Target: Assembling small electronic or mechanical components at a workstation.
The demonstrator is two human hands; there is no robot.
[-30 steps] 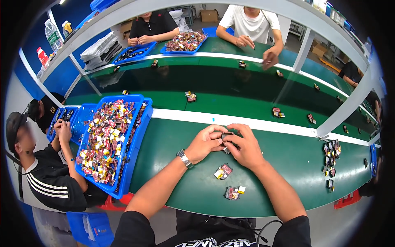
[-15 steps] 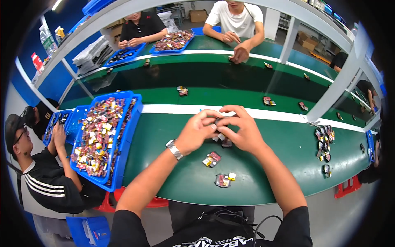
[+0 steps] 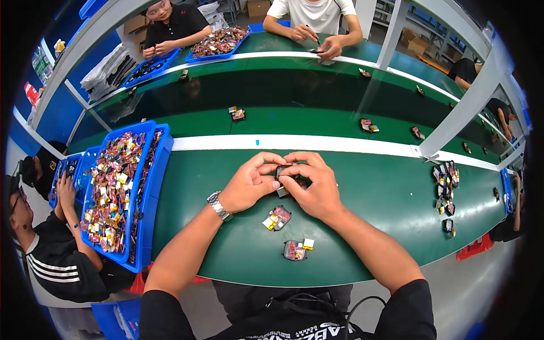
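Over the middle of the green table (image 3: 226, 258), my left hand (image 3: 252, 182) and my right hand (image 3: 315, 186) meet with fingers bent. Between their fingertips both grip a small black plastic case (image 3: 280, 170), which the fingers partly cover. Just under the right hand, a piece with a whitish block (image 3: 283, 192) shows, mostly hidden. Closer to me lies a dark case with a red circuit board and a yellow-white block (image 3: 276, 218). Nearer still is a similar open case (image 3: 294, 250), its yellow-white block sticking out at the upper right.
Stacked blue trays (image 3: 148, 218) at left brim with red boards and pale blocks. A cluster of cases (image 3: 446, 187) lies at right. Beyond the white rail (image 3: 340, 144), a green belt (image 3: 306, 122) carries scattered pieces. A grey post (image 3: 470, 107) stands right. Co-workers sit across and at left.
The view has shifted, so the trays and loose cases appear farther left. Both hands still hold the black case, which now shows more clearly between the fingertips. Across the belt, a co-worker's hands have lifted.
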